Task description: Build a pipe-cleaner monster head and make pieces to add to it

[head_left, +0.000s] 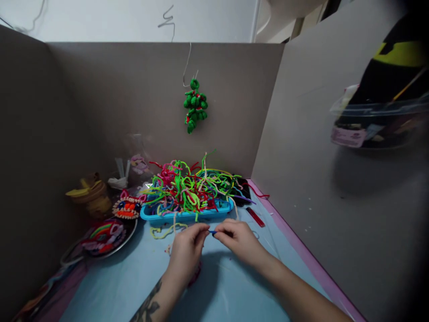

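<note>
- Now, a small blue piece [212,232] was pinched by the fingertips of both the left hand [187,248] and the right hand [240,241], above the surface [140,270].
- It was not seen to be joined to anything yet.
- Lots of bright fuzzy strings [187,188] were left loose in the blue tray [184,218].
- A rainbow piece [104,233], a toothy face [127,207] and a hanging green piece [195,106] seemed to be made already.
- How much was left to be done on the blue piece could not be told.
</note>
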A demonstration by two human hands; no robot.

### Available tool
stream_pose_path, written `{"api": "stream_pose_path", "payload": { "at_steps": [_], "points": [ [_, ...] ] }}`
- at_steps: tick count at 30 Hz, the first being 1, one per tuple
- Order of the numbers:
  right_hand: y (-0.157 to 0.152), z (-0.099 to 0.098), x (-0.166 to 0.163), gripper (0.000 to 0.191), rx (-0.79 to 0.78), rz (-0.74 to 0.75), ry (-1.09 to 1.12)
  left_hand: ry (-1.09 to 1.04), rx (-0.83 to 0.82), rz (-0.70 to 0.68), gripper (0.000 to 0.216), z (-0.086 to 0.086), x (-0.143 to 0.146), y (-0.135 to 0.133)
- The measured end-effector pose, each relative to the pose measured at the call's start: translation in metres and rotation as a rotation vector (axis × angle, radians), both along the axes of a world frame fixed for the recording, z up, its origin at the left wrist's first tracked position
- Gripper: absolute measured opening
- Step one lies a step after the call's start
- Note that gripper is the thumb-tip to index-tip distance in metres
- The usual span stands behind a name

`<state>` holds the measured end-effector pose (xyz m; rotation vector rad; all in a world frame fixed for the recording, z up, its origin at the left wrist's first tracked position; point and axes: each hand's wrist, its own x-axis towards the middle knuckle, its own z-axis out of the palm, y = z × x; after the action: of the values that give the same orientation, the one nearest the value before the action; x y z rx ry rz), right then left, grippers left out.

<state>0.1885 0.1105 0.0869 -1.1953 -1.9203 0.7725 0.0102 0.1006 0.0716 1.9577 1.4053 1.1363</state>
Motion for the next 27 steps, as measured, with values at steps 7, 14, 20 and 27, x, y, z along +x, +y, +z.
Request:
{"api": "stream_pose_path", "payload": {
  "at_steps": [7,14,20,27],
  "points": [
    [0.000,0.005,0.002,0.014,-0.081,0.015,0.060,-0.021,0.006,-0.031,0.020,0.002,0.003,-0.001],
    [0.002,0.003,0.005,0.015,-0.129,-0.008,0.132,-0.124,-0.186,-0.081,0.020,0.009,0.008,-0.002],
    [0.002,0.002,0.003,0.015,-0.196,-0.023,0.225,-0.298,-0.349,-0.086,0.015,0.011,0.009,0.001],
    [0.001,0.000,-0.002,0.019,-0.351,-0.035,0.395,-0.465,-0.406,-0.113,0.013,0.009,0.015,-0.001]
  ]
}}
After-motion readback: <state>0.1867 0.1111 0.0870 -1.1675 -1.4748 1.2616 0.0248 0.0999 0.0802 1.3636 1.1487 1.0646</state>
